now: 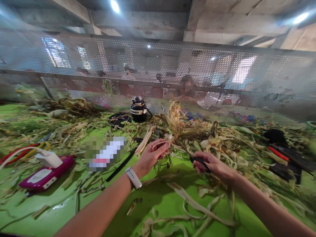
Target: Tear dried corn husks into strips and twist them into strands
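Observation:
My left hand [154, 153], with a white band at the wrist, is closed in a pinch on a pale dried corn husk [168, 137]. How far the husk runs behind the fingers is hidden. To its right, my right hand [209, 164] is wrapped round the black handles of a pair of scissors [201, 163]. The blades point up and left towards the left hand; whether they touch the husk I cannot tell. Just beyond both hands, a bundle of dry husks [174, 115] stands up from the pile. Long loose husk strips [190, 197] lie on the green table [172, 179] below.
A dark jug [138, 110] stands at the back before a perforated metal screen [158, 62]. On the left lie a magenta power strip [60, 168] with a white plug [48, 159], cables, and yellow-red handled tools [41, 144]. Black items [287, 158] lie right. People show dimly behind the screen.

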The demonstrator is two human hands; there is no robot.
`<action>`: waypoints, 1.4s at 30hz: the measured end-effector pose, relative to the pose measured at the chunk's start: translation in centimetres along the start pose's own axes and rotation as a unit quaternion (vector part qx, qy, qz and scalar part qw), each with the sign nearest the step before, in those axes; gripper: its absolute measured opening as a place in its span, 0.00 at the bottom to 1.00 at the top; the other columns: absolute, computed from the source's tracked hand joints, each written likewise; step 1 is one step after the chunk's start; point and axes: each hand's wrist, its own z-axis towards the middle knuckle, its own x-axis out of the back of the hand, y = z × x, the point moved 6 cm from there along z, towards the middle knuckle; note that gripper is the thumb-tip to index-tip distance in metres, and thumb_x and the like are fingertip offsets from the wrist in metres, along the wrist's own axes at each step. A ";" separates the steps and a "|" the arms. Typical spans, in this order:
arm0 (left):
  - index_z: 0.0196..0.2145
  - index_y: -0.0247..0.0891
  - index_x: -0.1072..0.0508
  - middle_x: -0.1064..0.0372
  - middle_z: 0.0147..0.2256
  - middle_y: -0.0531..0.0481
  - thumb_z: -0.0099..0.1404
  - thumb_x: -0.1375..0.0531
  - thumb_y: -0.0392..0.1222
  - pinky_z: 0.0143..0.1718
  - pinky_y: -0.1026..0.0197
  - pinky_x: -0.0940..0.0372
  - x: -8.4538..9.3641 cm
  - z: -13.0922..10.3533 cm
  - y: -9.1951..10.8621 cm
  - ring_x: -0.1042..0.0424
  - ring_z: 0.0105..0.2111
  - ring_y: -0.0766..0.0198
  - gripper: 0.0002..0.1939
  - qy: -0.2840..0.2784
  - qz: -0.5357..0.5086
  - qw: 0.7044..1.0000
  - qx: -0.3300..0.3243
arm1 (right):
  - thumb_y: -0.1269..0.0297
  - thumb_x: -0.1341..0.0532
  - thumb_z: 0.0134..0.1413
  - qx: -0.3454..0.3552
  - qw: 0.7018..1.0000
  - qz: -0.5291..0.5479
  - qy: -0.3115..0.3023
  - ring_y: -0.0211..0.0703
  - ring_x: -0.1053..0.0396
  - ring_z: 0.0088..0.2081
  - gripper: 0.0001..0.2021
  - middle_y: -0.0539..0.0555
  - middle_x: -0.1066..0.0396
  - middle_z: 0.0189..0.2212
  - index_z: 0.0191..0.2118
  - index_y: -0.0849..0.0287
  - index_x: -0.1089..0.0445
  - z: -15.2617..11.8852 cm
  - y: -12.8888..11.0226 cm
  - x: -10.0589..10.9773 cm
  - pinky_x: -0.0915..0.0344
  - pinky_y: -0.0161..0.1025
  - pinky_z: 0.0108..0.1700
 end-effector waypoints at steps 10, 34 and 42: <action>0.33 0.36 0.26 0.42 0.21 0.57 0.52 0.35 0.48 0.21 0.67 0.53 -1.0 -0.3 -0.5 0.48 0.21 0.73 0.14 -0.045 0.049 0.997 0.023 | 0.46 0.37 0.43 0.010 0.999 -0.018 -0.025 0.32 0.49 0.23 0.21 0.45 0.46 0.21 0.27 0.60 0.42 0.0 -0.5 -1.1 0.53 0.31 0.24; 0.32 0.35 0.25 0.45 0.20 0.57 0.52 0.35 0.50 0.21 0.68 0.53 -0.8 -0.5 -1.0 0.49 0.20 0.73 0.15 -0.050 0.064 0.996 0.046 | 0.47 0.38 0.46 0.036 0.999 -0.010 -0.018 0.31 0.51 0.23 0.20 0.44 0.47 0.20 0.27 0.60 0.42 0.0 -0.1 -1.0 0.54 0.31 0.23; 0.31 0.34 0.25 0.45 0.21 0.57 0.52 0.35 0.49 0.21 0.68 0.53 -0.8 -0.6 -1.2 0.49 0.21 0.73 0.15 -0.057 0.064 0.995 0.047 | 0.48 0.37 0.45 0.037 0.999 -0.029 -0.011 0.31 0.51 0.23 0.20 0.44 0.47 0.20 0.26 0.60 0.42 -0.1 -0.2 -1.0 0.53 0.31 0.23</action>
